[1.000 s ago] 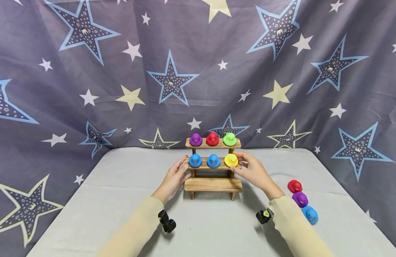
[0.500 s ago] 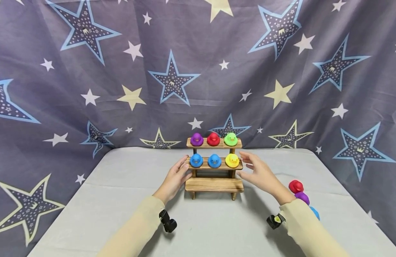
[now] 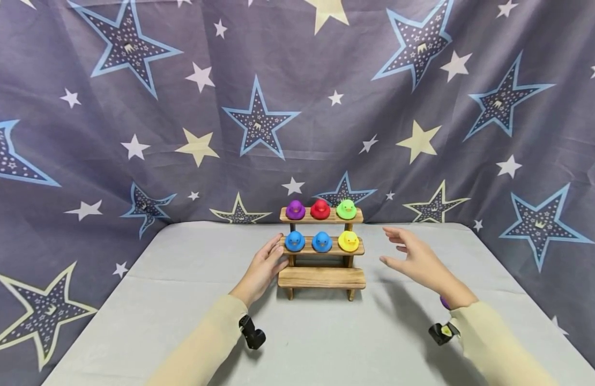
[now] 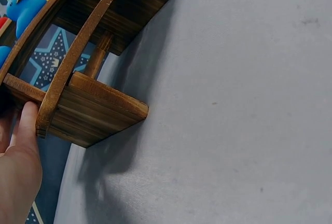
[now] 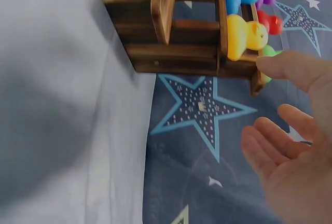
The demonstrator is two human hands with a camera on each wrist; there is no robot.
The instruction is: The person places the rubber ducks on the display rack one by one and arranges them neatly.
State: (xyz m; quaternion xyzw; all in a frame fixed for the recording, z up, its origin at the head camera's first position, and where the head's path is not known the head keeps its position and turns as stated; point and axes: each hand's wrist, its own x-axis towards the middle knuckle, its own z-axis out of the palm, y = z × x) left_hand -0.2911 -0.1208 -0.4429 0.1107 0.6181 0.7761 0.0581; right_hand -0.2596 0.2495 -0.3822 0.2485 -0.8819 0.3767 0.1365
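A three-tier wooden display stand (image 3: 321, 277) stands on the table. On its top tier sit a purple rubber duck (image 3: 295, 210), a red duck (image 3: 320, 209) and a green duck (image 3: 346, 209). Two blue ducks, one at the left (image 3: 295, 242) and one in the middle (image 3: 322, 242), share the second tier with a yellow duck (image 3: 348, 241). My left hand (image 3: 260, 271) touches the stand's left end with fairly straight fingers; the left wrist view shows a fingertip (image 4: 29, 111) against the wood. Apart from the stand, to its right, my right hand (image 3: 420, 262) holds nothing, its fingers spread.
Part of another purple duck (image 3: 444, 302) peeks out behind my right wrist. The pale table (image 3: 321, 343) runs up to a dark curtain (image 3: 259, 182) printed with stars. A small black camera sits on each wrist, left (image 3: 252, 332) and right (image 3: 443, 333).
My right hand has let go of the yellow duck and moved right, away from the stand. Its arm now covers most of the loose ducks at the right. My left hand stays in place.
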